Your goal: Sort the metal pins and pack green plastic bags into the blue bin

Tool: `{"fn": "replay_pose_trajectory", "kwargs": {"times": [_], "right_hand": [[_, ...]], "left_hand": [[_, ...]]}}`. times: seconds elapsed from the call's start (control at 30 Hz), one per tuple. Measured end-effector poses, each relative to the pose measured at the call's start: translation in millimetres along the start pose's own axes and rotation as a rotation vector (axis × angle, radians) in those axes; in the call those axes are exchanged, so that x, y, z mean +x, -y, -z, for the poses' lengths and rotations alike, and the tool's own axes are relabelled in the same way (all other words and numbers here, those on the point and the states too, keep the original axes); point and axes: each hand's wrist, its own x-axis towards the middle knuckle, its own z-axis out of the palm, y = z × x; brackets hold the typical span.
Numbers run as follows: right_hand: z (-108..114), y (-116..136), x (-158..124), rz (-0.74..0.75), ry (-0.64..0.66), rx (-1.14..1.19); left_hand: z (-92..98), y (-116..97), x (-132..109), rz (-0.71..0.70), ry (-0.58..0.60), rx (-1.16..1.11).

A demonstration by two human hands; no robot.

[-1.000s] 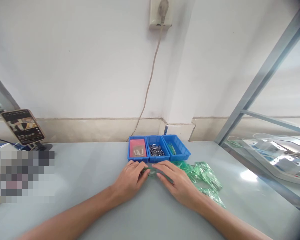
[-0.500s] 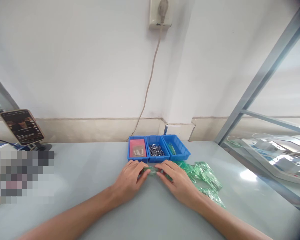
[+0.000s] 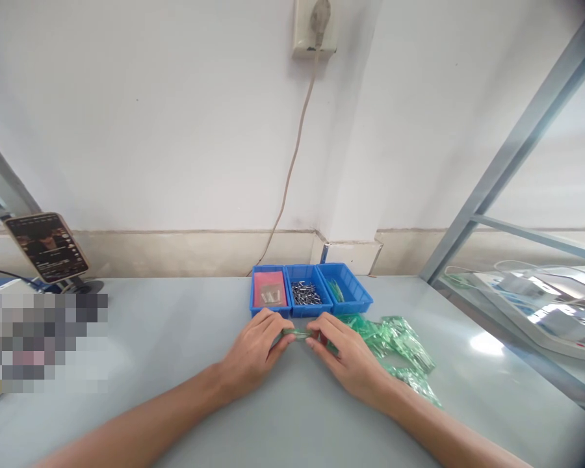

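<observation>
My left hand (image 3: 255, 350) and my right hand (image 3: 347, 353) meet on the grey table, just in front of three blue bins. Between their fingertips they pinch a small green plastic bag (image 3: 299, 334), one hand at each end. A heap of the same green bags (image 3: 398, 344) lies right of my right hand. The left bin (image 3: 268, 298) holds a pink sheet with small pale parts. Small metal pins fill the middle bin (image 3: 306, 294). In the right bin (image 3: 346, 290) lie a few green bags.
A phone (image 3: 47, 246) leans on a stand at the far left, beside a blurred-out patch. A cable runs from a wall socket (image 3: 314, 26) down behind the bins. A metal frame (image 3: 507, 156) and a shelf with white items stand at the right.
Both hands have stayed in place. The fingers of my right hand have curled in slightly and the bag sits tighter between the two hands.
</observation>
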Motion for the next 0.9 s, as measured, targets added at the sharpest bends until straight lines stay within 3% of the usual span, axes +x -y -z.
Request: {"fn": "replay_pose_trajectory", "kwargs": {"times": [0.23, 0.57, 0.9], "right_hand": [[0.3, 1.8, -0.4, 0.074, -0.127, 0.022], [-0.2, 1.2, -1.3, 0.07, -0.059, 0.098], [-0.7, 1.2, -1.9, 0.065, -0.103, 0.068]], "left_hand": [[1.8, -2.1, 1.9, -0.009, 0.012, -0.039], [2.4, -4.5, 2.4, -0.06, 0.049, 0.009], [-0.2, -3.9, 0.6, -0.051, 0.02, 0.048]]}}
